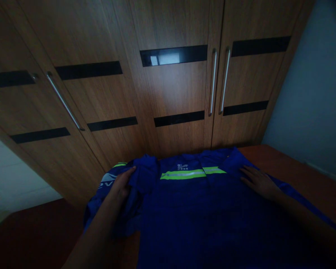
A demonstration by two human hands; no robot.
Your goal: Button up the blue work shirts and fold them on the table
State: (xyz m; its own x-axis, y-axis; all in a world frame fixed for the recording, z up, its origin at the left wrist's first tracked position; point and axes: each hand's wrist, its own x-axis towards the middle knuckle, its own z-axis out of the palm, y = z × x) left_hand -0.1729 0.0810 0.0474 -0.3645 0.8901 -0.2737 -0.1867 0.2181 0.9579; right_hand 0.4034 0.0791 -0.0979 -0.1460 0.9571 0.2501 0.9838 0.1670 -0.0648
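Note:
A dark blue garment (182,209) with a yellow-green and silver reflective stripe and small white print lies spread over a reddish-brown surface (305,186). At its left, my left hand (122,184) touches a bunched blue fold, and whether its fingers pinch the cloth is unclear. More blue cloth with large white lettering (106,183) lies beneath and beside that hand. My right hand (259,182) rests flat on the garment's right upper part, fingers apart. The garment's lower part is very dark.
Behind the surface stands a wooden wardrobe (173,89) with black inlays and long metal handles (213,82). A pale wall (316,89) is at the right, and a white wall (19,183) at the left.

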